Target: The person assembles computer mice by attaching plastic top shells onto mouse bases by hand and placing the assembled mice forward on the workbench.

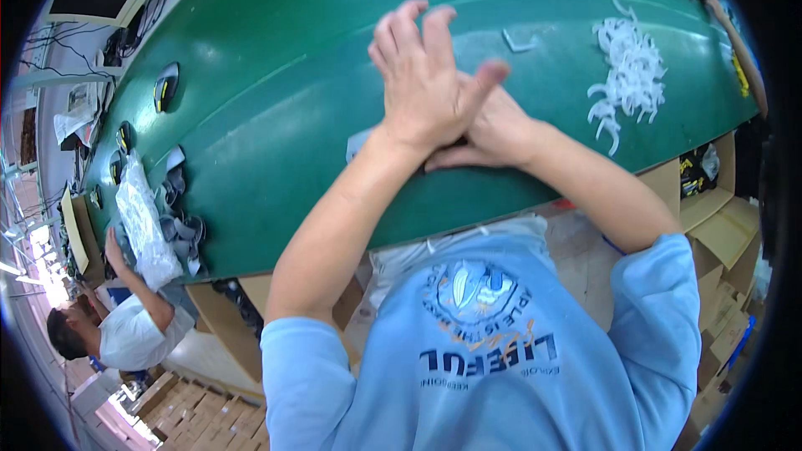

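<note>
My left hand (420, 83) is raised over the green table with its fingers apart and slightly curled, and nothing shows in it. Its wrist and heel cross over my right hand (504, 129), whose fingers are largely hidden behind it; only the thumb side and back show. Beside my left wrist, a pale flat piece (354, 144) lies partly covered on the table. Beyond my hands rests a clear bent plastic piece (520, 42). To the right is a heap of white curved plastic pieces (631, 71).
Black-and-grey rounded objects with yellow marks (165, 88) stand along the green table (267, 150); more line its far edge. At left lie a clear plastic bag (144, 221) and grey curved parts (185, 234), near a co-worker (125, 330). Open cardboard boxes (723, 230) sit below right.
</note>
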Available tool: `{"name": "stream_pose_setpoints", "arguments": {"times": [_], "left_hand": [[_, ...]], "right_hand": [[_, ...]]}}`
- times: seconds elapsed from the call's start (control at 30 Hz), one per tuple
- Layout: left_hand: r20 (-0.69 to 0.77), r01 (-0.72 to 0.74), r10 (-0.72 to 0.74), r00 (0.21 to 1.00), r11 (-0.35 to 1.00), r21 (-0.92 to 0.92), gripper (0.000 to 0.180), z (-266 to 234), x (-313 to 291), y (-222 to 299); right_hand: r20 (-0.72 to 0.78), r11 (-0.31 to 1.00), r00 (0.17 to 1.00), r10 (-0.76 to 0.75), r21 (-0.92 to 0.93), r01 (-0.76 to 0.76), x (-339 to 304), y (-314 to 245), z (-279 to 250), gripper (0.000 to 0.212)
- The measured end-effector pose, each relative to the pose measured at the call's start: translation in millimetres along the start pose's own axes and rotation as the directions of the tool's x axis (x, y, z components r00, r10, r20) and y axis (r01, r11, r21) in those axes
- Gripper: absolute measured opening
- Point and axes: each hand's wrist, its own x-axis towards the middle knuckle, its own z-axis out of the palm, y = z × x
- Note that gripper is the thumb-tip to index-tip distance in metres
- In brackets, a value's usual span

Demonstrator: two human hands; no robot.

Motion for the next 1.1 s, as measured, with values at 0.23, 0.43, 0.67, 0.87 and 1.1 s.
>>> {"name": "stream_pose_setpoints", "arguments": {"times": [0.23,0.43,0.67,0.87,1.1], "left_hand": [[0.376,0.023,0.002,0.926,0.998,-0.063,0.084,-108.1,-19.2,-22.2],[0.482,0.066,-0.078,0.873,0.997,0.043,0.089,-116.7,-80.9,-40.2],[0.410,0.064,-0.052,0.911,0.998,-0.016,0.081,-101.4,-94.7,-43.7],[0.309,-0.003,-0.025,0.951,0.996,0.090,0.078,-110.6,-66.9,-72.1],[-0.044,0.082,-0.071,0.997,0.928,0.364,0.078,-95.3,-11.8,-138.7]], "right_hand": [[0.135,0.991,0.983,0.125,-0.055,-0.118,1.4,-17.2,-7.6,0.073],[0.077,0.998,0.997,-0.001,0.060,-0.004,19.4,-26.6,5.5,0.070],[0.051,0.995,0.996,0.071,0.073,-0.074,8.9,-27.7,-2.9,0.070],[-0.038,0.992,0.991,0.130,0.009,-0.130,-20.7,-35.3,-10.8,0.065],[-0.411,0.926,0.867,0.283,-0.119,-0.358,-131.3,-50.0,-17.1,0.045]]}}
